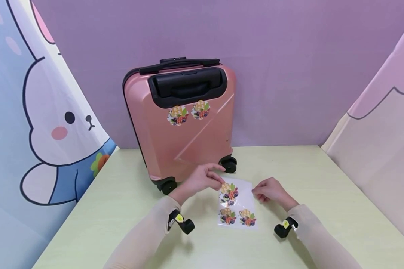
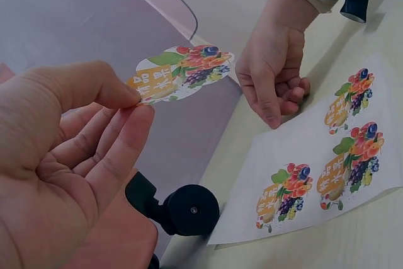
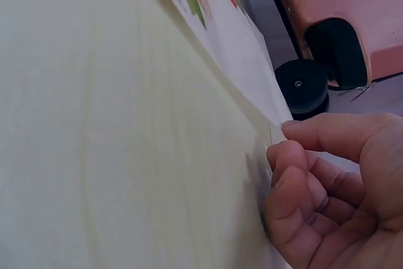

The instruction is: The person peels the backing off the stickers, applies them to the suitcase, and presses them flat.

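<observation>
My left hand (image 1: 204, 178) pinches a round fruit sticker (image 2: 184, 74) by its edge between thumb and finger. The sticker is held above a white sticker sheet (image 1: 245, 195), and three printed fruit stickers show on that sheet in the left wrist view. At the sheet's right edge is my right hand (image 1: 271, 191), which pinches the corner between thumb and forefinger, its other fingers curled. Behind the sheet a pink suitcase (image 1: 188, 145) stands upright, with two round fruit stickers on its front below the black handle recess.
One black suitcase wheel (image 1: 228, 164) is close behind the sheet and my left hand. Another wheel (image 1: 167, 185) stands at the suitcase's left. A purple backdrop (image 1: 289, 74) rises behind the pale table (image 1: 323, 179), with printed cloth at both sides.
</observation>
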`<move>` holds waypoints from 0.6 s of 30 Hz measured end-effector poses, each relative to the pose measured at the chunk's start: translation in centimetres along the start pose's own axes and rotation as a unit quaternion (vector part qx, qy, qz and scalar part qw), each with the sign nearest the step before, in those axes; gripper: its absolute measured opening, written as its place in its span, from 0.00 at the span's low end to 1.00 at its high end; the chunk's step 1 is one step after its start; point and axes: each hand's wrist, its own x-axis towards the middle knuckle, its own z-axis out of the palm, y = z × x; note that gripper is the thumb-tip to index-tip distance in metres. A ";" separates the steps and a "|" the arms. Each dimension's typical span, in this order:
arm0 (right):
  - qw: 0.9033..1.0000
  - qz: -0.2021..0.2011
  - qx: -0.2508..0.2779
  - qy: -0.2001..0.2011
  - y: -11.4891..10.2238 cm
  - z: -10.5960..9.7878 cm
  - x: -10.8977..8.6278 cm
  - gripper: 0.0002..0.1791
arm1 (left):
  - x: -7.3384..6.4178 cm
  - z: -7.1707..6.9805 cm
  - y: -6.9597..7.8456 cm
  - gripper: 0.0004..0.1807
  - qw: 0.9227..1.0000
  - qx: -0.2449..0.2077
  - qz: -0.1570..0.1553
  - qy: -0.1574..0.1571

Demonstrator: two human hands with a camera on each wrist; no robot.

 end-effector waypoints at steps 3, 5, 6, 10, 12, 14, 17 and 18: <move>1.000 -0.003 0.001 0.001 -0.1 0.0 0.0 0.07 | -0.1 -0.2 0.2 0.27 1.000 -0.003 0.003 -0.001; 1.000 -0.006 0.000 0.005 -0.3 0.0 -0.1 0.07 | -0.1 -0.4 0.3 0.27 1.000 -0.004 0.005 -0.002; 1.000 -0.007 -0.001 0.005 -0.4 -0.1 -0.1 0.07 | -0.1 -0.4 0.3 0.27 1.000 -0.004 0.005 -0.002; 1.000 -0.012 -0.013 0.017 -0.9 -0.1 -0.3 0.06 | -0.2 -0.7 0.4 0.26 1.000 -0.003 0.007 -0.003; 0.999 -0.015 -0.017 0.023 -1.1 -0.1 -0.4 0.06 | -0.3 -0.9 0.6 0.26 1.000 0.000 0.008 -0.003; 0.999 -0.018 -0.013 0.028 -1.5 0.0 -0.5 0.06 | -0.4 -1.0 0.8 0.26 1.000 0.004 0.008 -0.001; 0.999 -0.024 -0.004 0.028 -1.9 0.3 -0.6 0.06 | -0.6 -1.3 1.0 0.25 1.000 0.006 0.008 -0.002; 0.999 -0.026 0.000 0.028 -2.1 0.5 -0.7 0.06 | -0.6 -1.4 1.1 0.25 1.000 0.006 0.009 -0.003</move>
